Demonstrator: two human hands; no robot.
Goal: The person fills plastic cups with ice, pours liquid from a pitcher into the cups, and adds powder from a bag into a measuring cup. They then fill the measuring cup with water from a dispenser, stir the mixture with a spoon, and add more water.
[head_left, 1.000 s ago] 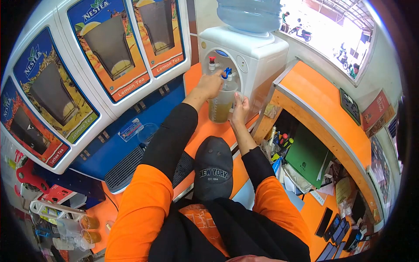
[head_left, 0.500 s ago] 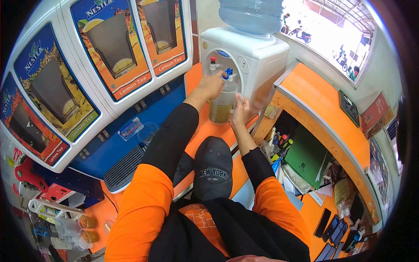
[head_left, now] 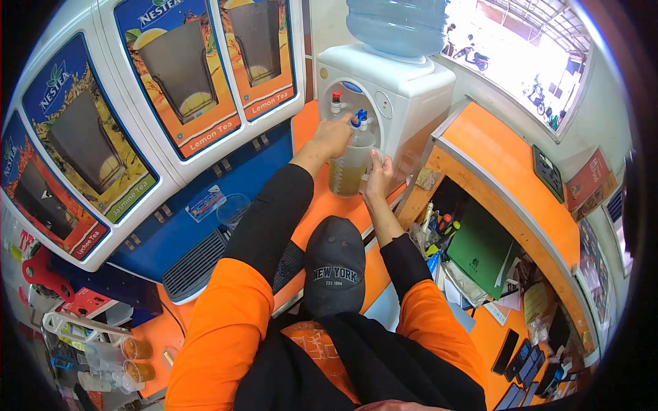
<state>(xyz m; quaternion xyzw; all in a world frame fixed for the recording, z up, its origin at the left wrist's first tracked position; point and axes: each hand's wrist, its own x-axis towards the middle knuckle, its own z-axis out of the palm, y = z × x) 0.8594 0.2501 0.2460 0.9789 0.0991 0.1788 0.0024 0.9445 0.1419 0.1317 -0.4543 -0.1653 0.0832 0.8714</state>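
My left hand (head_left: 333, 137) reaches up to the blue tap (head_left: 359, 117) of the white water dispenser (head_left: 411, 85), its fingers curled at the lever. Beneath that tap is a clear plastic measuring jug (head_left: 346, 176) with yellowish-brown liquid in its lower part. The handle of the jug is in my right hand (head_left: 379, 177), fingers closed around it. Beside the blue tap, a red tap (head_left: 336, 98) is untouched. Part of the jug's rim is hidden behind my left hand.
A large water bottle (head_left: 397, 26) sits on the dispenser. Drink machines (head_left: 181, 75) with tea pictures stand left, a clear cup (head_left: 234, 209) by their blue base. Cups of brown liquid (head_left: 139, 348) are lower left. An orange shelf unit (head_left: 504, 161) holds papers and pens; phones (head_left: 524, 362) lie lower right.
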